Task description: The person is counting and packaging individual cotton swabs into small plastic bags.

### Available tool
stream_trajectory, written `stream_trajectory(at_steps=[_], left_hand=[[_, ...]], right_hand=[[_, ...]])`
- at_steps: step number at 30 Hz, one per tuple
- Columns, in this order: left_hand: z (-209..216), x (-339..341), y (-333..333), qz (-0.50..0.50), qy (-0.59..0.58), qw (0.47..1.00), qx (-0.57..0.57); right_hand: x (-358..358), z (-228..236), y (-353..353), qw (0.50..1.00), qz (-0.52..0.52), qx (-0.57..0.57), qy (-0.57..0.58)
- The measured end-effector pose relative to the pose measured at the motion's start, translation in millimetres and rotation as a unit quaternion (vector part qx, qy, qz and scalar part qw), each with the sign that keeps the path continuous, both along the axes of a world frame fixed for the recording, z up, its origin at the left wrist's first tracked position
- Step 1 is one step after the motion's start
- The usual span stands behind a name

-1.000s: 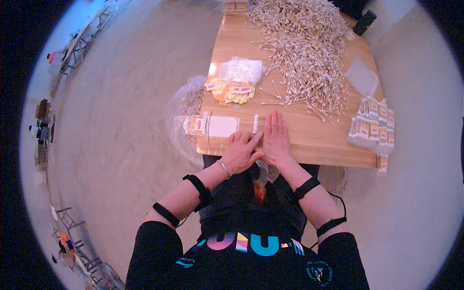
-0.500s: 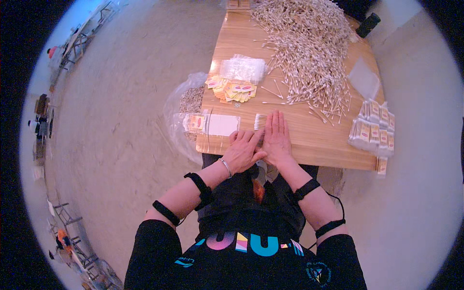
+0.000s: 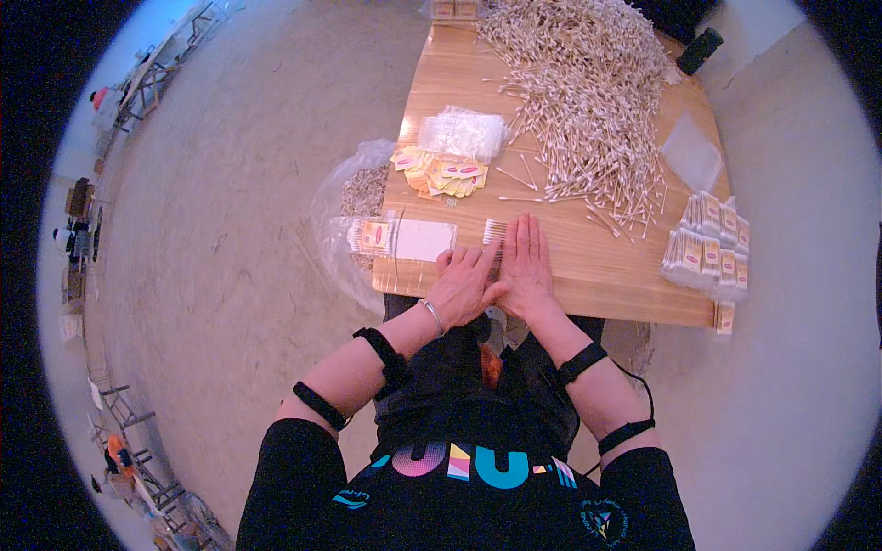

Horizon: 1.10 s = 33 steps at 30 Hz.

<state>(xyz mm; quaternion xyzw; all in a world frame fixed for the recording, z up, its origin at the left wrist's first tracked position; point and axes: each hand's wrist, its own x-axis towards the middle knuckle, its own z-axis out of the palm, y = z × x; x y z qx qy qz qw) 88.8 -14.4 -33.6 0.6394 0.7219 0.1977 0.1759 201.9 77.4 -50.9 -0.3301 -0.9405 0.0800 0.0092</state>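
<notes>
A row of cotton swabs (image 3: 494,231) lies side by side near the table's front edge, partly hidden by my hands. My right hand (image 3: 526,268) lies flat along the right end of the row, its fingers stretched out together. Just left of it, my left hand (image 3: 462,283) has its fingers extended, with the fingertips at the near part of the row and the thumb against my right hand. Beside my left fingertips sits a white rectangular card (image 3: 424,240). A clear bag with packed swabs and a printed label (image 3: 372,236) lies left of that card.
A big heap of loose swabs (image 3: 588,101) covers the table's far right. Yellow label cards (image 3: 446,173) and clear plastic bags (image 3: 462,132) lie at the left. Filled packs (image 3: 707,243) stand at the right edge. A plastic sack (image 3: 363,188) hangs beside the table's left edge.
Both hands keep nearly the same place over the swab row. Only a very slight shift of the whole view shows.
</notes>
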Motion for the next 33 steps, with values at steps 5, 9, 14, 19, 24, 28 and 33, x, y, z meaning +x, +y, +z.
stream_trajectory(at_steps=[5,9,14,19,24,28,33], left_hand=[[-3.0,0.1,3.9,0.001,0.021,1.000,-0.021],[-2.4,-0.9,2.8,-0.011,0.016,1.000,-0.013],[-2.4,0.3,6.5,0.013,-0.005,1.000,0.016],[-0.7,0.4,11.6,0.018,-0.008,1.000,0.010],[2.5,-1.3,10.0,0.010,-0.002,1.000,-0.004],[1.0,-1.6,12.2,0.017,-0.017,1.000,-0.003],[3.9,-2.6,20.9,0.027,-0.010,0.998,-0.052]], right_hand=[[-0.9,4.3,-0.6,1.000,-0.007,-0.020,-0.005],[-0.5,4.6,-0.8,1.000,-0.006,-0.015,-0.009],[-2.0,2.8,-1.5,1.000,-0.011,-0.009,-0.022],[-1.8,2.7,-1.9,1.000,-0.014,-0.007,-0.014],[-2.7,2.8,-1.2,1.000,-0.016,-0.011,-0.012],[-3.1,0.0,-2.1,1.000,-0.019,-0.003,-0.006],[-2.7,3.2,-2.7,1.000,-0.022,-0.012,-0.001]])
